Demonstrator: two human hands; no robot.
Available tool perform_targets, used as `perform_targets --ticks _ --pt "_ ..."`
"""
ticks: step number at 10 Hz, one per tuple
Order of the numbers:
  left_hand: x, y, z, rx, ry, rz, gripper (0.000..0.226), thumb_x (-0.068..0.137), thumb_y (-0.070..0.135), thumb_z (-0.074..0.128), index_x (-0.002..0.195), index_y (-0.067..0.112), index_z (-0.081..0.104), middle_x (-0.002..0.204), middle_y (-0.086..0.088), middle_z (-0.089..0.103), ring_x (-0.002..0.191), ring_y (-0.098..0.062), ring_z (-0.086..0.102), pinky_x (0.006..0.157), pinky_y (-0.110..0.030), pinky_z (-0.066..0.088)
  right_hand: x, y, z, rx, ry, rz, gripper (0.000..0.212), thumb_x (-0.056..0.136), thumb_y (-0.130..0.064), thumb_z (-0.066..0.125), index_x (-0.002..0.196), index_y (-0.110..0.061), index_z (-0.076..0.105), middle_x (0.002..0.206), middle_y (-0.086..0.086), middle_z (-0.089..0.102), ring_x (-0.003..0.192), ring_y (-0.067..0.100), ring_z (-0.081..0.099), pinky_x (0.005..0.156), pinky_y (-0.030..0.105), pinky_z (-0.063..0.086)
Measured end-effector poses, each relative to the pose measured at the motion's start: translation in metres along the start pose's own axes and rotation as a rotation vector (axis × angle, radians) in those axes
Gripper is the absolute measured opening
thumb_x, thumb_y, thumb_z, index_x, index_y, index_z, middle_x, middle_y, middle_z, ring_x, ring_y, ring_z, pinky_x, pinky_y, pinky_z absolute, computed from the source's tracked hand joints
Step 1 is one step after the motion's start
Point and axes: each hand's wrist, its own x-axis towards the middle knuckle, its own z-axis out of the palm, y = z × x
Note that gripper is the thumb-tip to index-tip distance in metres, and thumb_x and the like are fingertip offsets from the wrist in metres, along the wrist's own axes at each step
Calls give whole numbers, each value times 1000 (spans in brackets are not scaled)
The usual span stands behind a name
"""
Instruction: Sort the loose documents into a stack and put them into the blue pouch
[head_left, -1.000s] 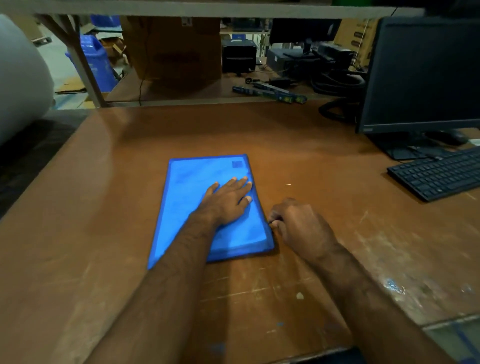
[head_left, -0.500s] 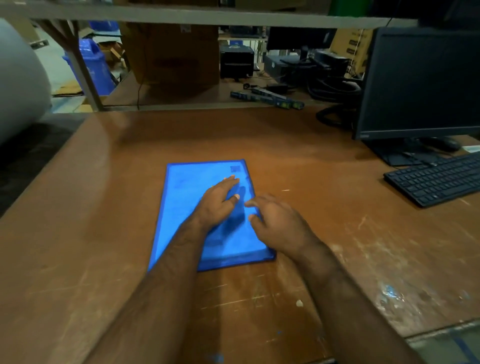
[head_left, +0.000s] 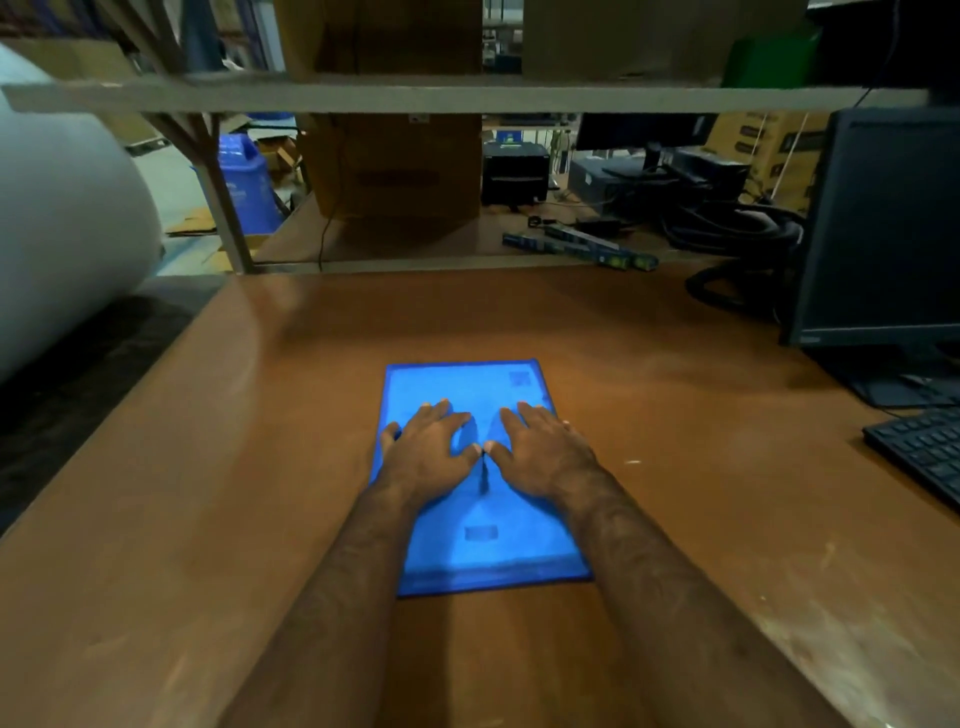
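Note:
The blue pouch (head_left: 483, 540) lies flat on the brown table (head_left: 675, 467), straight in front of me. My left hand (head_left: 428, 452) rests palm down on the pouch's left half, fingers spread. My right hand (head_left: 543, 449) rests palm down on its right half, fingers spread. The two thumbs nearly touch over the pouch's middle. Neither hand grips anything. No loose documents are in sight; what the pouch holds is hidden.
A black monitor (head_left: 883, 234) and a black keyboard (head_left: 919, 452) stand at the right. Black cables (head_left: 737, 270) coil at the back right. A shelf beam (head_left: 415, 96) crosses overhead. A large white roll (head_left: 62, 223) sits off the left edge.
My right hand left the pouch's right edge and came to lie flat on top. My left hand shifted left. The view tilted, so the pouch now appears squared up in front of me.

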Motion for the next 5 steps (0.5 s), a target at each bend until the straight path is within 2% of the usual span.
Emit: perform_targets --ticks 1,2,3,4,5 --pt "20 -1 -2 3 -1 28 67 91 64 48 153 38 42 169 7 22 156 -12 15 123 -48 13 16 3 0 3 16 13 67 103 -56 37 159 -21 27 169 6 20 155 26 17 124 50 20" --pt "20 -1 -3 -13 31 43 63 95 58 50 153 35 42 169 7 22 156 -10 16 124 -47 10 17 6 1 10 63 16 67 103 -56 38 160 -23 27 168 6 21 156 24 16 124 49 19" --pt "9 1 -4 -74 142 98 77 83 65 34 148 27 51 165 2 34 152 -12 29 123 -45 18 9 4 2 18 158 17 65 104 -55 34 160 -23 27 168 5 23 156 21 15 123 44 18" --pt "-8 2 -6 -116 359 168 75 83 59 30 133 16 66 150 -7 55 140 -21 51 115 -48 38 -8 -5 -1 53 234 -4 69 100 -55 23 159 -19 31 167 6 28 155 21 20 122 42 21" --pt "-30 11 -2 8 540 234 53 89 41 40 120 13 73 137 -11 66 123 -26 65 105 -55 47 -31 -18 -2 111 328 -36 74 94 -53 18 156 -16 38 162 8 37 152 24 30 119 44 27"
